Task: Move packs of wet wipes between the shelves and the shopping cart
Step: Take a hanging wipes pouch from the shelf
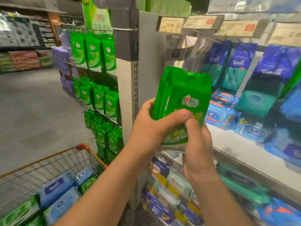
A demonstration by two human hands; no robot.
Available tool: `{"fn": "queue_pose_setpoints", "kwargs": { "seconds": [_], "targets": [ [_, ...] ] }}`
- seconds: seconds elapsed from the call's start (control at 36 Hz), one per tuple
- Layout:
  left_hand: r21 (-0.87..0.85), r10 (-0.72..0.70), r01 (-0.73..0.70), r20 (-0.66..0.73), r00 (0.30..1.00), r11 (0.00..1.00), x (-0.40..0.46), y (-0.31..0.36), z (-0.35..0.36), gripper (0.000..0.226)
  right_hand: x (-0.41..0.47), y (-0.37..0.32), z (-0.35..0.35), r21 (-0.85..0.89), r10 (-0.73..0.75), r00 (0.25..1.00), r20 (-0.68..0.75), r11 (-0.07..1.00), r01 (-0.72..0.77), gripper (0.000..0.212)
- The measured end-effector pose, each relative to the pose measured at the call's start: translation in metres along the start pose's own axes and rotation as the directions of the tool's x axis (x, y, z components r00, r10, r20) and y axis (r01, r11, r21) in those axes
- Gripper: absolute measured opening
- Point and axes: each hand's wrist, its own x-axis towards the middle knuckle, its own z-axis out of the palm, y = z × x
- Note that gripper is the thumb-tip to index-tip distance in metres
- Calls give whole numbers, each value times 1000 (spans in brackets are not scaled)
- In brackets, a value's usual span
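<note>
Green plastic multi-pack of wet wipes (180, 101) sits upright in both hands, mid-frame, in front of the grey shelf upright (128, 98) and above the lower shelf edge. Left hand (151, 126) wraps the pack's lower left side, thumb lying across the front face, fingers curled behind it. Right hand (197, 149) holds the bottom edge from below, thumb pressed on the front next to the left thumb, other fingers hidden behind the pack, so can't tell how they lie. Pack looks like several slim sleeves bundled together, top seam crimped, red-and-white logo on the front. Bottom left: wire shopping cart with orange rim (84, 146), holding light-blue wipe packs with dark-blue lids (57, 190) and green wipe packs (17, 211), all lying flat, touching each other. Below the hands: lower shelf row of small mixed packs, blue, white, mint (169, 185), standing on edge, labels blurred. Right of the hands: white shelf board (241, 149) with flat blue lidded wipe packs (218, 115) along its back. Above those, dark-blue and teal hanging packs (234, 66) on pegs, price tags (171, 24) on the rail over them, print too blurred to read. Left of the upright: end-cap rack of green hanging pouches (93, 53) in several tiers. Far left: aisle floor (32, 103) and distant stocked shelving, out of focus.
</note>
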Motion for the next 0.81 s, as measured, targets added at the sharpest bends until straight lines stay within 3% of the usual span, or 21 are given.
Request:
{"fn": "queue_pose_setpoints", "kwargs": {
  "seconds": [0.11,0.22,0.31,0.44,0.53,0.58,0.72,0.81],
  "targets": [
    [-76,-51,45,-79,996,996,-9,-6,-35,86,-9,24,25,123,93,995,-30,988,-88,53],
    [-177,-95,51,-250,964,983,-14,-13,-80,75,-24,59,62,184,187,975,-117,969,-164,88],
    [-210,-91,12,-371,924,978,-18,-13,-118,75,-47,89,91,239,339,940,-43,917,-320,112],
    [-283,-83,-78,-517,852,956,-33,-12,-179,91,-85,125,154,340,504,799,328,726,-598,84],
    [-268,-79,-95,-571,817,959,-48,-17,-214,93,-96,141,189,305,541,705,459,649,-697,95],
    [-245,-77,-94,-607,791,965,-57,-22,-237,89,-101,152,210,297,565,650,508,594,-748,103],
    [-201,-88,-63,-662,745,978,-78,-32,-297,71,-117,192,248,267,621,555,553,499,-824,100],
    [-170,-125,12,-674,728,985,-92,-36,-332,80,-123,212,265,202,654,546,524,527,-826,102]
  ]
}}
